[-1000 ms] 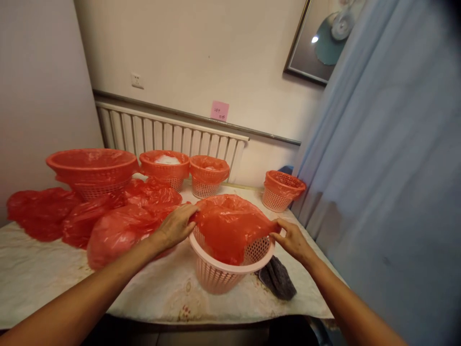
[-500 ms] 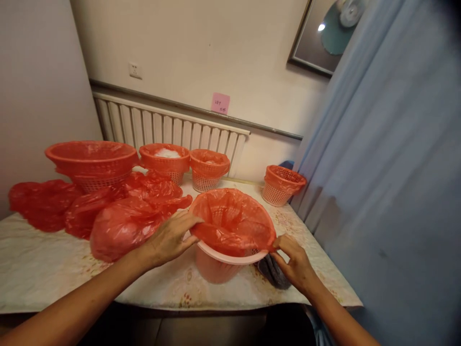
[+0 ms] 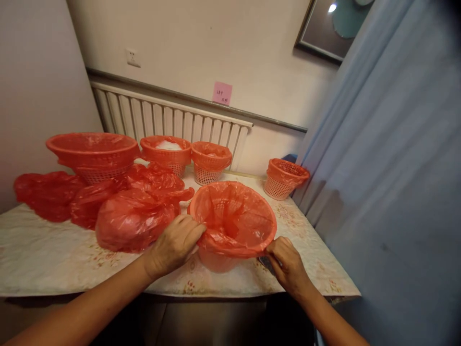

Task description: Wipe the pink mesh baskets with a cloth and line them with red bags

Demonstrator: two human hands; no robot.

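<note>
In front of me a pale plastic basket (image 3: 218,262) stands upright, lined with a red plastic bag (image 3: 252,222). The bag's edge is folded out over the rim all the way round, the near side included. My left hand (image 3: 176,242) is closed on the bag at the left front of the rim. At the right front, the fingers of my right hand (image 3: 287,263) pinch the same bag edge. Under the right side of the rim a dark grey item (image 3: 266,264) shows, mostly hidden by my hand and the basket.
Several red bags, one a bulging red bag (image 3: 133,226), lie left on the cloth-covered table (image 3: 173,283). Behind them stand a large lined basket (image 3: 93,158), a basket with white contents (image 3: 167,156) and another lined basket (image 3: 209,168). A small basket (image 3: 283,180) stands by the blue curtain (image 3: 389,192).
Both hands have pulled the bag's near edge outward and down over the front rim, which was bare before. The view has tilted down a little.
</note>
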